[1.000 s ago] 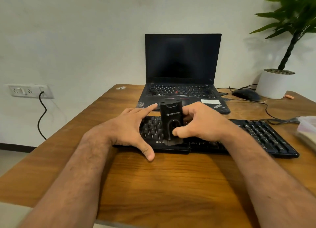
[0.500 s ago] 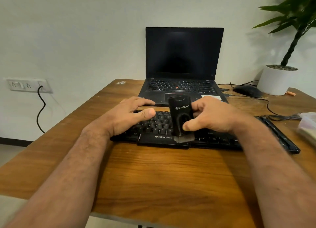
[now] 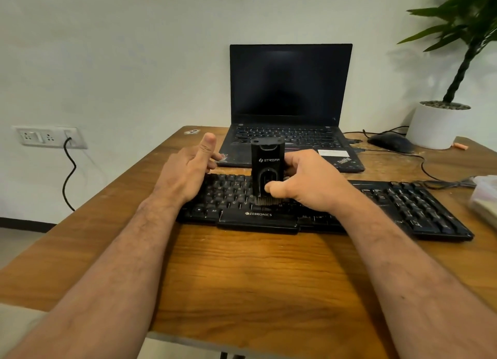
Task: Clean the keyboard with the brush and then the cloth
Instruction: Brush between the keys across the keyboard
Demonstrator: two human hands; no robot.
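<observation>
A black keyboard (image 3: pixel 403 208) lies across the wooden table (image 3: pixel 255 275). My right hand (image 3: pixel 309 181) grips an upright black brush (image 3: pixel 266 162), thumb on its front. The brush's bristles rest on the keys near the middle of the keyboard. My left hand (image 3: pixel 185 170) hovers over the keyboard's left end, thumb raised and fingers loosely extended, holding nothing. At the right edge of the table lies a pale cloth (image 3: pixel 484 200), partly cut off by the frame.
An open black laptop (image 3: pixel 290 111) stands behind the keyboard. A black mouse (image 3: pixel 391 142) with its cable and a white plant pot (image 3: pixel 438 124) sit at the back right. A wall socket (image 3: pixel 48 137) with a plugged cable is at left.
My left hand lifted off the keyboard's left end and now hovers with its thumb up. The brush moved back from the front edge onto the middle keys.
</observation>
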